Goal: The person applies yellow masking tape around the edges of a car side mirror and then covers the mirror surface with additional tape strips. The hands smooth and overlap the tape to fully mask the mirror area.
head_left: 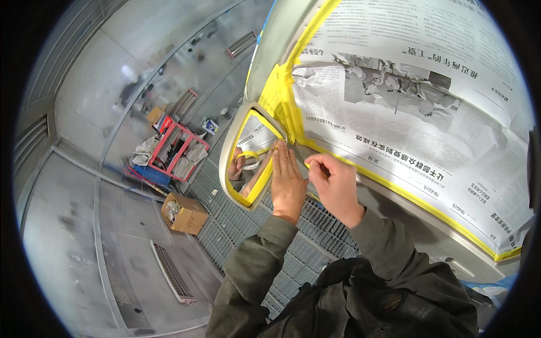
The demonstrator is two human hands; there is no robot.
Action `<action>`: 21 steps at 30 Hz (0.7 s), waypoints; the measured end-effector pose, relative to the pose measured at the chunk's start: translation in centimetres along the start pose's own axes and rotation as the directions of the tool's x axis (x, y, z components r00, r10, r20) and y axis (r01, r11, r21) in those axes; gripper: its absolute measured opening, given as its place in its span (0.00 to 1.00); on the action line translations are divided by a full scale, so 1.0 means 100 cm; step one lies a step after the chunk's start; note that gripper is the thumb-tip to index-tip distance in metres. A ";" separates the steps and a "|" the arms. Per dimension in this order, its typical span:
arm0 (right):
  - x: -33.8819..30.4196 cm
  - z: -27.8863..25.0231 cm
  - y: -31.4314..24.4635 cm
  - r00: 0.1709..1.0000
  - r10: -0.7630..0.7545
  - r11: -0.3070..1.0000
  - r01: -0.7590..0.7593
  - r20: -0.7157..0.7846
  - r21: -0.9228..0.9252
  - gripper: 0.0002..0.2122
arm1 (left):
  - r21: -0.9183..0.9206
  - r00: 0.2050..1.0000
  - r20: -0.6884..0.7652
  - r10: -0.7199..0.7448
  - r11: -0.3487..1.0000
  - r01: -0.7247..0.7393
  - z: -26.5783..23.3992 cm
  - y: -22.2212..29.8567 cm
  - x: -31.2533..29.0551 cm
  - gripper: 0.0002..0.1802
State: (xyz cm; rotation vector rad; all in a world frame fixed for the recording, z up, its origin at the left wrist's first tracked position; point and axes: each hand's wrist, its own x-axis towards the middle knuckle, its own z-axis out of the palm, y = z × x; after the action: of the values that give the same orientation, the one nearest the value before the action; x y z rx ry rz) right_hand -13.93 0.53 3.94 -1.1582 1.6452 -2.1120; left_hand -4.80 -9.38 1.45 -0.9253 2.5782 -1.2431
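A car's wing mirror (226, 163) stands out from the door, its glass edged with yellow masking tape. My left hand (287, 183) lies with fingers stretched flat along the mirror's right edge, over the tape there. Close beside it, my right hand (332, 180) is closed in a pinch. A bit of yellow masking tape (307, 165) shows at its fingertips; most of that piece is hidden. In the glass, reflections of a hand and a tape roll appear. Newspaper (332, 127) covers the car window, bordered by more yellow tape, which also covers the mirror's mount.
Below is a metal floor grating (225, 236). An open cardboard box (189, 214) stands on it to the left. Beyond are a red-framed rack (179, 147) with papers and rags, and a blue container (149, 176). Grey, paint-marked wall panels (73, 219) line the left side.
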 end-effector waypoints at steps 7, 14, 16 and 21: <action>-0.023 -0.013 -0.004 0.977 0.167 0.959 -0.193 0.135 0.209 0.05 | 0.209 0.985 0.111 0.131 0.966 -0.152 -0.012 -0.011 0.010 0.38; -0.025 -0.014 -0.002 0.972 0.114 0.937 -0.174 0.205 0.304 0.12 | 0.130 0.987 0.073 0.141 0.980 -0.150 -0.017 -0.032 -0.014 0.43; -0.024 -0.016 0.000 0.953 0.134 0.939 -0.210 0.273 0.272 0.15 | -0.038 0.991 0.065 0.113 0.993 -0.111 -0.017 -0.036 -0.033 0.47; -0.017 -0.018 0.002 0.933 0.019 0.978 -0.091 0.359 0.186 0.20 | -0.264 0.998 -0.006 0.061 0.963 -0.060 -0.030 -0.045 -0.092 0.44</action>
State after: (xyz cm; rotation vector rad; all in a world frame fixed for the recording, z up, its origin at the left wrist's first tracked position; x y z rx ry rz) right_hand -14.14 2.78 2.92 -1.3172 1.2579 -1.8467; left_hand 3.59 -4.18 5.52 -0.8812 2.7945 -0.8957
